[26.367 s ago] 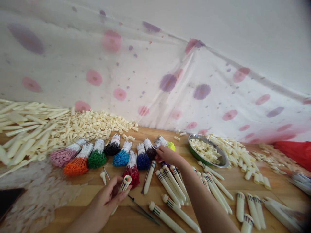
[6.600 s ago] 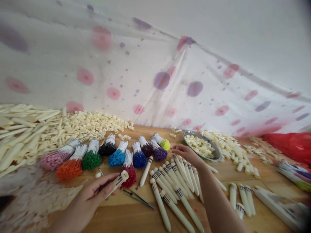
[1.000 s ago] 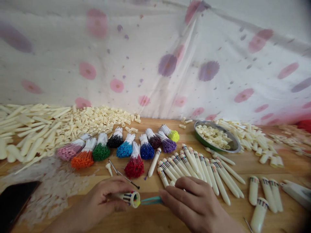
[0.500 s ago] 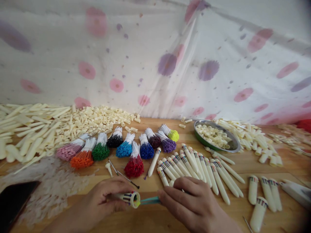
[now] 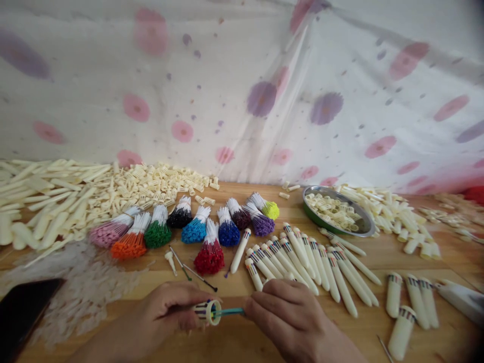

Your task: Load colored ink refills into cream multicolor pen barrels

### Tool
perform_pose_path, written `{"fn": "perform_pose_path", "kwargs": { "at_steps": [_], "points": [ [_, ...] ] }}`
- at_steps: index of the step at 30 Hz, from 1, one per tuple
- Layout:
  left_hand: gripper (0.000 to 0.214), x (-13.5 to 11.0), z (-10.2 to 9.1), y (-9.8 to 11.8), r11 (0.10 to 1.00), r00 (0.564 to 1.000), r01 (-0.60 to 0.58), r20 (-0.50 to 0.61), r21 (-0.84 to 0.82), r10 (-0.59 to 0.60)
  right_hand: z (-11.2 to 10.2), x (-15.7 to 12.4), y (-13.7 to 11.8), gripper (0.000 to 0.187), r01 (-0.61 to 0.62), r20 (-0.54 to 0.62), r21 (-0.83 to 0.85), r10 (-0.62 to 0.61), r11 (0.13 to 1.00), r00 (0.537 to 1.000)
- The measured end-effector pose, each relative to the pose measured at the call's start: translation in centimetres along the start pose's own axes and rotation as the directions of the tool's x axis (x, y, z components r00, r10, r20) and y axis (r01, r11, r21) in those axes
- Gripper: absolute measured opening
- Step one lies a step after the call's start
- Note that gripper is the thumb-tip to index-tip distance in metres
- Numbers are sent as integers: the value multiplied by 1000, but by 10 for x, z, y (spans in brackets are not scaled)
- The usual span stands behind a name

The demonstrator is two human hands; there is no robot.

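My left hand [image 5: 166, 315] is closed round a cream multi-colour pen barrel [image 5: 207, 311], its open end facing right. My right hand [image 5: 291, 322] pinches a thin teal refill [image 5: 227, 312] whose tip sits inside the barrel's mouth. Both hands are low at the front of the wooden table [image 5: 242, 343]. Just behind my right hand lies a row of several assembled cream pens [image 5: 302, 259].
Colour-sorted refill bundles [image 5: 181, 232] fan out at mid-table. Cream barrels and small clips are heaped at the left [image 5: 56, 196]. A metal bowl of clips [image 5: 336, 218] stands at the right, with more cream parts beyond. A dark phone [image 5: 22, 310] lies at front left.
The teal refill has slid further left into the barrel since a second ago, and both hands have drifted slightly. Earlier my right hand was reaching among the bundles and pens.
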State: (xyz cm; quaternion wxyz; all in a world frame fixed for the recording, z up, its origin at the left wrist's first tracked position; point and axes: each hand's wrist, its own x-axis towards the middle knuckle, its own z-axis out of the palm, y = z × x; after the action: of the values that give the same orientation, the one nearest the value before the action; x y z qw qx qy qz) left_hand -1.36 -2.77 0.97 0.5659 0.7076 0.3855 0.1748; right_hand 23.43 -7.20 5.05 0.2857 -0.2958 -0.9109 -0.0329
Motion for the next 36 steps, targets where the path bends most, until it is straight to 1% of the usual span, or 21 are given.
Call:
{"fn": "perform_pose_path", "kwargs": {
  "at_steps": [4,7,11,15,20,23,25,28,30,33,36],
  "points": [
    [37,1,3,-5,993,998,-33,48,-116,38,2,0,1,30,0,-29,41,1,999,1000],
    [44,1,5,-6,981,994,-23,96,-191,42,6,-2,3,28,-4,-53,72,8,997,999],
    [51,1,7,-5,967,987,0,158,-255,42,13,-4,6,19,-55,-64,157,66,986,996],
    [50,1,9,-2,960,987,15,160,-280,32,18,-2,6,17,-73,-81,286,100,955,992],
    [52,2,9,-1,962,987,9,156,-272,35,20,-1,4,16,-94,-78,327,126,940,989],
    [50,2,9,-3,968,993,-4,117,-252,35,19,-3,5,16,-93,-102,299,129,950,986],
    [50,2,9,-3,966,996,13,94,-257,11,18,-5,5,17,-71,-112,240,100,968,989],
    [50,1,10,-2,963,997,49,76,-263,-30,15,-7,4,19,-25,-89,144,38,989,995],
    [46,1,10,-1,965,997,58,62,-254,-44,14,-6,4,20,-1,-82,107,10,994,997],
    [34,2,9,-1,968,999,37,13,-248,-34,9,-3,3,23,7,-70,73,-1,997,998],
    [23,4,7,-2,964,997,-34,-76,-262,15,1,-1,2,25,-5,-35,12,6,1000,999]
  ]
}}
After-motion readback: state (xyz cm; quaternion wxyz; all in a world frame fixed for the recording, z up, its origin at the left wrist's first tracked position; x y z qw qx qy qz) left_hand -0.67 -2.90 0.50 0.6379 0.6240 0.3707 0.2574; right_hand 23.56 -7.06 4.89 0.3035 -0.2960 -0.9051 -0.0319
